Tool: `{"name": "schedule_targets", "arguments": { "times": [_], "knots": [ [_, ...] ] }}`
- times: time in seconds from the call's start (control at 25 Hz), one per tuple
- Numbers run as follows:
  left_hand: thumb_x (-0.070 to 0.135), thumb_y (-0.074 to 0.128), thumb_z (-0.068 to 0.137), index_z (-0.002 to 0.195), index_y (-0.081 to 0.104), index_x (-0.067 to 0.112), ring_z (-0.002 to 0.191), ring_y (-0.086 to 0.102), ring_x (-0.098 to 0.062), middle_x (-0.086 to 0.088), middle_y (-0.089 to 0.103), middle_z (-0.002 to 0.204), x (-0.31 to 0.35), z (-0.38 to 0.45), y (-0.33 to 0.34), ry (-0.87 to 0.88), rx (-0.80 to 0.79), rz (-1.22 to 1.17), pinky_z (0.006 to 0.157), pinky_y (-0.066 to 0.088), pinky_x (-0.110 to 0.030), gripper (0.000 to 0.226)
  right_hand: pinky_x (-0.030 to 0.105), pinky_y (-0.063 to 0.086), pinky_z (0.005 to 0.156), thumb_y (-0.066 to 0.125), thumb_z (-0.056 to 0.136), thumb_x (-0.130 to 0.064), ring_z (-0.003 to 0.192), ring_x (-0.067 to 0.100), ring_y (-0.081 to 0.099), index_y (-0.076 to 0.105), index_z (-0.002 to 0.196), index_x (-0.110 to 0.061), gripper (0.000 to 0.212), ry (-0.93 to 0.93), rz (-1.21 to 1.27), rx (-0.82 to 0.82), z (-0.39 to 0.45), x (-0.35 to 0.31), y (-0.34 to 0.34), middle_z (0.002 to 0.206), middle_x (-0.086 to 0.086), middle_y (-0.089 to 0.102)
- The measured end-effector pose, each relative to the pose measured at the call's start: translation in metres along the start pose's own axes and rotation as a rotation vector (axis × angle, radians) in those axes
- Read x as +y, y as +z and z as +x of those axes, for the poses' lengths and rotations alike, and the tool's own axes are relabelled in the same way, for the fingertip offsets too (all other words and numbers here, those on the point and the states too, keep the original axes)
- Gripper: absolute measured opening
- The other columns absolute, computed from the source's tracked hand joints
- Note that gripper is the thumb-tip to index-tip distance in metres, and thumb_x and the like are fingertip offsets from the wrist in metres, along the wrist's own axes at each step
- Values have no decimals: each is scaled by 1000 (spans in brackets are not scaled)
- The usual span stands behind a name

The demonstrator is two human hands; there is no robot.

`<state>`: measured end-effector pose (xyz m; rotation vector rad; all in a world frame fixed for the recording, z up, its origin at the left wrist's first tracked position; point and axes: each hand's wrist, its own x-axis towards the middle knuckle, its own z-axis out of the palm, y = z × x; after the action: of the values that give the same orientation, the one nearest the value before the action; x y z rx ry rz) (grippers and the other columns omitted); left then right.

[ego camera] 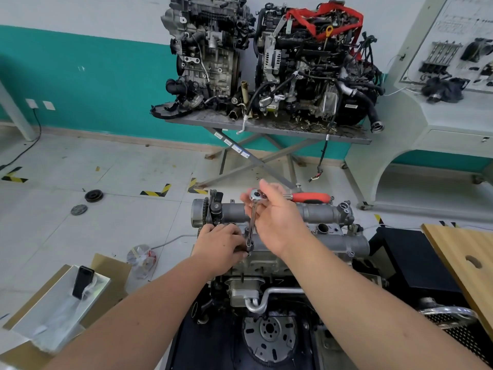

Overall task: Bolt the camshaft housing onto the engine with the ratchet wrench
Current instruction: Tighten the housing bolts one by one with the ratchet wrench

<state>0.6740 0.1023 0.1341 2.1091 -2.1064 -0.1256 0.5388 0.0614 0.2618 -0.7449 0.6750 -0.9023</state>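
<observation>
The grey camshaft housing [324,213] lies across the top of the engine [266,303] in front of me. A ratchet wrench with a red handle [310,196] stands on a long extension bar [252,222] whose socket sits at the housing's near edge. My right hand [277,217] grips the wrench at its chrome head, the handle pointing right. My left hand [222,245] holds the socket end of the extension bar down at the housing. The bolt under the socket is hidden.
Two other engines [266,57] stand on a grey scissor table behind. A wooden board [464,265] lies at the right, a cardboard box with a phone [82,281] at the left. Two round parts [93,195] lie on the tiled floor.
</observation>
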Motion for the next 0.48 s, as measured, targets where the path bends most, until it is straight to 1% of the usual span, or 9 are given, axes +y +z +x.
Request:
{"name": "schedule_targets", "arguments": {
  "times": [0.04,0.12,0.16,0.2,0.24,0.28,0.32,0.4,0.48],
  "knots": [
    [62,52,88,109,65,40,112,46,-8,21,50,117,0,0,0,2,-1,2,89,21,-34,33,34,53,84,52,103,-28,95,17,68,62,102,-27,10,-87,-156,24,2,3,-5,101,0,69],
    [62,52,88,109,65,41,111,46,-8,21,50,116,-1,0,1,5,4,-3,87,19,-33,33,35,55,95,48,104,-34,111,6,62,61,124,-42,26,-395,-636,36,0,13,-17,123,-9,65],
    [62,53,87,108,65,41,109,47,-8,21,50,113,-1,0,2,4,11,-5,85,18,-32,32,34,52,101,48,103,-31,119,5,58,60,131,-37,31,-649,-854,28,-1,15,-20,130,-7,63],
    [61,52,87,107,66,41,107,48,-8,21,50,109,-1,0,2,5,21,-2,83,18,-32,32,34,50,102,51,102,-23,121,11,57,63,131,-25,32,-922,-1023,-22,1,17,-22,133,1,62],
    [61,51,86,106,65,40,103,49,-10,20,48,102,-1,0,2,10,36,9,82,19,-32,33,37,51,98,55,98,-12,116,22,60,68,126,-13,31,-1150,-1175,-95,4,18,-23,130,9,63],
    [60,48,84,105,64,39,98,51,-11,19,46,95,-1,-1,3,17,56,25,80,20,-32,33,41,53,91,58,92,0,108,31,63,71,119,-6,31,-1299,-1300,-149,7,18,-22,123,14,66],
    [61,45,82,103,62,40,94,52,-13,19,46,93,-2,-2,4,22,72,40,77,21,-32,34,44,55,83,57,86,7,100,35,64,73,114,-3,34,-1372,-1395,-186,10,18,-21,115,16,69],
    [65,44,82,103,60,44,95,51,-11,21,51,99,-4,-2,7,22,71,44,75,23,-33,34,45,56,70,52,80,5,88,36,66,73,109,0,36,-1382,-1534,-214,10,11,-19,104,15,71],
    [67,44,82,105,58,45,100,52,-10,21,54,105,-7,-1,8,22,64,23,80,27,-33,34,47,55,70,57,84,-2,87,37,64,68,117,1,36,-1302,-1595,-287,8,4,-25,108,18,67]
  ]
}}
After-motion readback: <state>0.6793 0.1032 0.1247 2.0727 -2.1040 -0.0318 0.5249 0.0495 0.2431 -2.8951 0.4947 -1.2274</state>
